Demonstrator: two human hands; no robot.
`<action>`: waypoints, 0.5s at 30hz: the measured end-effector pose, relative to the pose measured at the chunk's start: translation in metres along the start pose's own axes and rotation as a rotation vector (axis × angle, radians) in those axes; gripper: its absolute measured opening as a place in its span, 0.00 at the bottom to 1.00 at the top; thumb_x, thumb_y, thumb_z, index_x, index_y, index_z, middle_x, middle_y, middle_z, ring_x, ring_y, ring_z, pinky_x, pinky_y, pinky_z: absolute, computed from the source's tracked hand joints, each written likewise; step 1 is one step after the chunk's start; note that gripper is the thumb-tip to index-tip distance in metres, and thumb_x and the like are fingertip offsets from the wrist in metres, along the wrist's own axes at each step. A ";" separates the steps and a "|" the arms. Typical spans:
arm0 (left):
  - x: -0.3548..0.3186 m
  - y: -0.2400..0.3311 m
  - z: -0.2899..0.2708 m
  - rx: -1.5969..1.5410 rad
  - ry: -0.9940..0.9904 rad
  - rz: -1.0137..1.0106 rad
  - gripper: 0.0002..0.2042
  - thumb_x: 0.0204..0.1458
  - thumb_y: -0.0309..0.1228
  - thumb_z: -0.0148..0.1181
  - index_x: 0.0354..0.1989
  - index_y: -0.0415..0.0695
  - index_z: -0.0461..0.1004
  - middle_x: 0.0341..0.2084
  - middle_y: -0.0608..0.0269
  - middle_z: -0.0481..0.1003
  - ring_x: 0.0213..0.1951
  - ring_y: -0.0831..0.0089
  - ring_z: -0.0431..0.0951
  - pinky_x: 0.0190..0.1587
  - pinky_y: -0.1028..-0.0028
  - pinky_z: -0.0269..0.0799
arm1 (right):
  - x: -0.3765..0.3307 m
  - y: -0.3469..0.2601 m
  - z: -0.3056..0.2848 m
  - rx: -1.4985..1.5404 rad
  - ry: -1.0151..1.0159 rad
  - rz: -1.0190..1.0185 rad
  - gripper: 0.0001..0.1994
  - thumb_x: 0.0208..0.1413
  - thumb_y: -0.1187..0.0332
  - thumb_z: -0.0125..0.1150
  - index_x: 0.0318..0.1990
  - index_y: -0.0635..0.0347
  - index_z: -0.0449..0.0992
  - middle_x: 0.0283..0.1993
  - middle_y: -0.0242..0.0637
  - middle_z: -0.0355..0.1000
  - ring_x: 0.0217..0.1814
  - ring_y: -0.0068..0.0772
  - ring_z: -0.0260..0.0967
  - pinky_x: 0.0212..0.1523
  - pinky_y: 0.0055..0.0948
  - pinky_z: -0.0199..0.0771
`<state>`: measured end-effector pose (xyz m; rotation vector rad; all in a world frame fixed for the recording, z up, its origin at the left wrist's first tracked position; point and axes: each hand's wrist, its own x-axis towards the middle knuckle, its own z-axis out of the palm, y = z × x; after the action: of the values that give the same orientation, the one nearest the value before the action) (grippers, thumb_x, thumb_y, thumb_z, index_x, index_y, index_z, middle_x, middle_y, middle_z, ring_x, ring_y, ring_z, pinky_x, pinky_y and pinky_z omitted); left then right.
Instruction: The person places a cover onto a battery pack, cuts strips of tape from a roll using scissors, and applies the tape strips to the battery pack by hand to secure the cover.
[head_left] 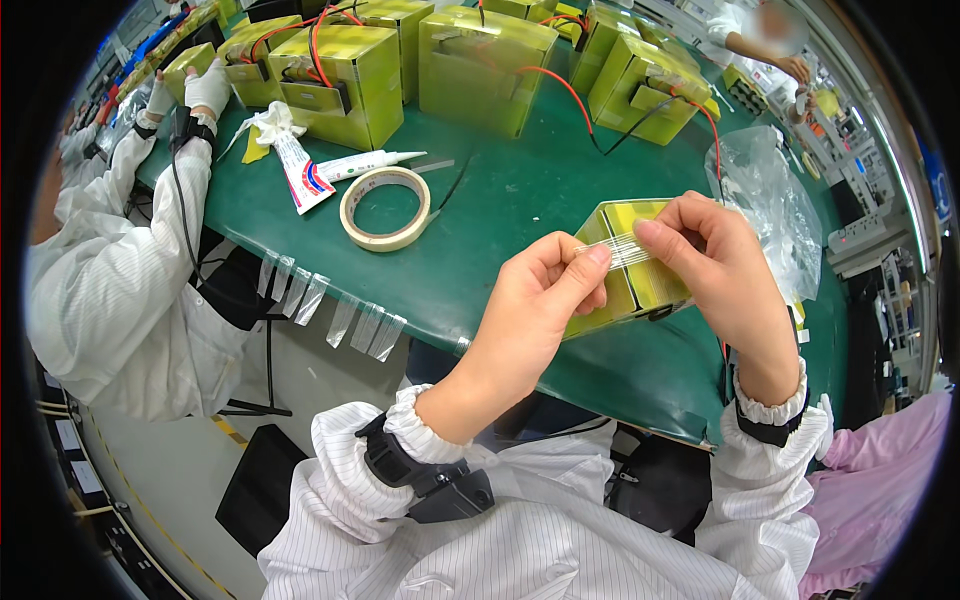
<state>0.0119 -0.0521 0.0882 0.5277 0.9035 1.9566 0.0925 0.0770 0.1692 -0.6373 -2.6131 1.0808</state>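
Observation:
Between my two hands a short strip of clear filament tape (622, 251) is stretched out. My left hand (535, 300) pinches one end between thumb and forefinger. The other end is pinched by my right hand (722, 262). Just under the strip lies a yellow-wrapped battery pack (612, 292), boxy with a glossy clear covering, on the green table (470, 215). Whether the strip touches the pack, I cannot tell. Several cut pieces of clear tape (342, 320) hang from the table's near edge, left of my left hand.
A cream tape roll (350, 215), a crumpled white tube (298, 172) and a nozzled tube (365, 163) lie to the left. Yellow packs (480, 80) with red and black wires line the back. Clear plastic bags (775, 205) sit at right. A co-worker's gloved hands (208, 90) hold a pack.

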 end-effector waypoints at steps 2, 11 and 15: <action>0.001 -0.002 -0.002 -0.010 0.001 0.009 0.10 0.56 0.35 0.48 0.24 0.46 0.63 0.21 0.71 0.65 0.28 0.82 0.63 0.36 0.79 0.59 | 0.000 0.002 0.003 -0.037 0.019 -0.041 0.13 0.48 0.66 0.57 0.22 0.69 0.69 0.21 0.39 0.63 0.24 0.31 0.60 0.25 0.28 0.58; 0.003 -0.014 0.003 0.171 0.105 0.069 0.13 0.56 0.37 0.48 0.21 0.45 0.62 0.16 0.75 0.61 0.21 0.88 0.57 0.23 0.84 0.53 | -0.006 0.000 0.012 -0.319 0.122 -0.241 0.09 0.48 0.70 0.55 0.23 0.65 0.64 0.24 0.39 0.58 0.29 0.35 0.55 0.31 0.29 0.56; 0.006 -0.017 0.002 0.189 0.128 0.046 0.16 0.55 0.40 0.49 0.20 0.42 0.64 0.13 0.76 0.61 0.17 0.90 0.56 0.17 0.84 0.50 | -0.007 -0.002 0.016 -0.372 0.150 -0.283 0.11 0.47 0.68 0.56 0.22 0.63 0.63 0.26 0.42 0.58 0.31 0.42 0.54 0.33 0.33 0.55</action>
<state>0.0195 -0.0409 0.0769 0.5396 1.1747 1.9752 0.0919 0.0630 0.1595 -0.3814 -2.6837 0.4510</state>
